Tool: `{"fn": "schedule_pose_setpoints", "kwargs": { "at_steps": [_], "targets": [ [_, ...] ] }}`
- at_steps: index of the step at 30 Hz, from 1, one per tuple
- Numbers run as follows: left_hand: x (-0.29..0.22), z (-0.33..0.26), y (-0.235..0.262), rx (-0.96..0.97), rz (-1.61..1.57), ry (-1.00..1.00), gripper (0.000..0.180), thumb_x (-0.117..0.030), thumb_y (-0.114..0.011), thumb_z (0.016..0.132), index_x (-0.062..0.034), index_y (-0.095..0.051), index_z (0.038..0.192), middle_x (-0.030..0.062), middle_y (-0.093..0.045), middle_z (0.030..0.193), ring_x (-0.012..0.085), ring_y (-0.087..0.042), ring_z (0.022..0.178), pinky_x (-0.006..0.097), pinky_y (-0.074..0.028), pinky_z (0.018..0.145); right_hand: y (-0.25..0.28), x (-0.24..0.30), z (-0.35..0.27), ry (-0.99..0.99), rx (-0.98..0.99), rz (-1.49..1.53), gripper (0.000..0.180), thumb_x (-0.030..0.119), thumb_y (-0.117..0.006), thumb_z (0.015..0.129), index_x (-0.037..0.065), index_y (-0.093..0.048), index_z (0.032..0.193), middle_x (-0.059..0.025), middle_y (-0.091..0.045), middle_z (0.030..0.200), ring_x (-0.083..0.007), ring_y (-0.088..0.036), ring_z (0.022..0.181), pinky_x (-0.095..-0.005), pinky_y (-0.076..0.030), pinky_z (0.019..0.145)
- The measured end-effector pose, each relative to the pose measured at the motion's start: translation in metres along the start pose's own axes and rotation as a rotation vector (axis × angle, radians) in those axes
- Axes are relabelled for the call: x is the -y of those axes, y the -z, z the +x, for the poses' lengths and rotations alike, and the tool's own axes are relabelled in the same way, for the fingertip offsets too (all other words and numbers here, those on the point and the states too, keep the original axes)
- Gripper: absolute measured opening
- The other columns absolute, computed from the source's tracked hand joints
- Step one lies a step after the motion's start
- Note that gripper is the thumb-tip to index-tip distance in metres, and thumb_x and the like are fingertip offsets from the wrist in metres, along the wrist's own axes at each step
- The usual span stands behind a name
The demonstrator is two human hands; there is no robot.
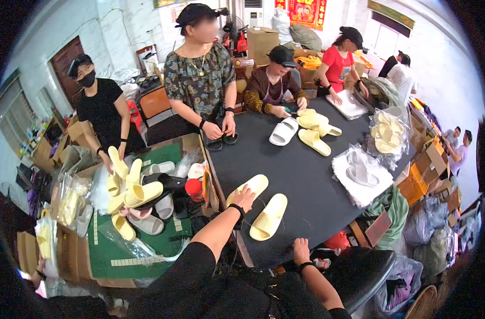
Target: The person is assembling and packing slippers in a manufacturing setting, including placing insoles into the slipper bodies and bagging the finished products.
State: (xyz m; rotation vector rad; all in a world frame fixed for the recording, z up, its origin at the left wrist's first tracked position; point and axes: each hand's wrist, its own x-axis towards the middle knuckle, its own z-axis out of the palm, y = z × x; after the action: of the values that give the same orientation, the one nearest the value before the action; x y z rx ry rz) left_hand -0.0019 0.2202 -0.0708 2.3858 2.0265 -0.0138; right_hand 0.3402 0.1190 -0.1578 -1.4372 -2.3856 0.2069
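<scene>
On the black tabletop, my left hand (pixel 243 201) grips the strap end of a pale yellow slipper (pixel 257 184), covering part of it. A second pale yellow slipper (pixel 269 217) lies just to the right, its ribbed strap toward me, with no hand touching it. My right hand (pixel 301 250) rests at the table's near edge with its fingers curled in, and I see nothing in it. It is apart from both slippers.
Several yellow slippers (pixel 141 194) and grey ones lie on the green table at left, beside a red-lidded jar (pixel 194 189). Across the black table (pixel 301 178), co-workers stand or sit near yellow slippers (pixel 314 141), a white slipper (pixel 283 131) and bagged grey slippers (pixel 362 173).
</scene>
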Motion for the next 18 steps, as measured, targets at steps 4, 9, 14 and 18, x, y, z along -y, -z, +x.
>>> {"fn": "schedule_pose_setpoints", "kwargs": {
  "at_steps": [4, 9, 14, 18],
  "targets": [
    [-0.013, 0.006, -0.006, 0.161, -0.007, -0.06, 0.019, -0.011, -0.051, 0.084, -0.0107, -0.059, 0.101, 0.0042, -0.062, 0.094, 0.0227, -0.047, 0.106, 0.057, -0.036, 0.085, 0.033, 0.008, 0.023, -0.37, -0.019, 0.251, 0.004, 0.003, -0.048, 0.084, 0.002, -0.046, 0.087, -0.0181, -0.055, 0.077, -0.0386, -0.054, 0.072, -0.0449, -0.044, 0.063],
    [-0.038, 0.005, 0.003, 0.211, -0.189, 0.012, 0.014, -0.02, -0.063, 0.078, -0.0138, -0.061, 0.09, 0.0067, -0.063, 0.083, 0.0287, -0.056, 0.094, 0.058, -0.034, 0.08, 0.045, -0.026, 0.043, -0.504, -0.323, 0.588, 0.003, 0.004, -0.045, 0.09, 0.005, -0.042, 0.09, -0.0123, -0.05, 0.067, -0.0276, -0.051, 0.059, -0.0368, -0.042, 0.056],
    [-0.07, -0.012, 0.008, 0.298, -0.276, 0.04, 0.019, -0.024, -0.065, 0.076, -0.0152, -0.06, 0.092, 0.0085, -0.065, 0.084, 0.0304, -0.061, 0.086, 0.055, -0.034, 0.078, 0.101, -0.012, 0.075, -0.566, -0.513, 0.765, 0.007, 0.01, -0.047, 0.093, 0.007, -0.043, 0.088, -0.0012, -0.044, 0.064, -0.0088, -0.041, 0.053, -0.0255, -0.035, 0.047],
    [-0.087, -0.038, 0.001, 0.195, -0.196, 0.041, 0.015, -0.016, -0.053, 0.081, -0.0125, -0.06, 0.094, 0.0113, -0.066, 0.086, 0.0293, -0.062, 0.086, 0.056, -0.035, 0.078, 0.129, -0.007, 0.097, -0.462, -0.574, 0.796, 0.009, 0.013, -0.046, 0.094, 0.007, -0.043, 0.088, -0.0002, -0.044, 0.065, -0.0084, -0.041, 0.054, -0.0247, -0.035, 0.048]
  ]
}}
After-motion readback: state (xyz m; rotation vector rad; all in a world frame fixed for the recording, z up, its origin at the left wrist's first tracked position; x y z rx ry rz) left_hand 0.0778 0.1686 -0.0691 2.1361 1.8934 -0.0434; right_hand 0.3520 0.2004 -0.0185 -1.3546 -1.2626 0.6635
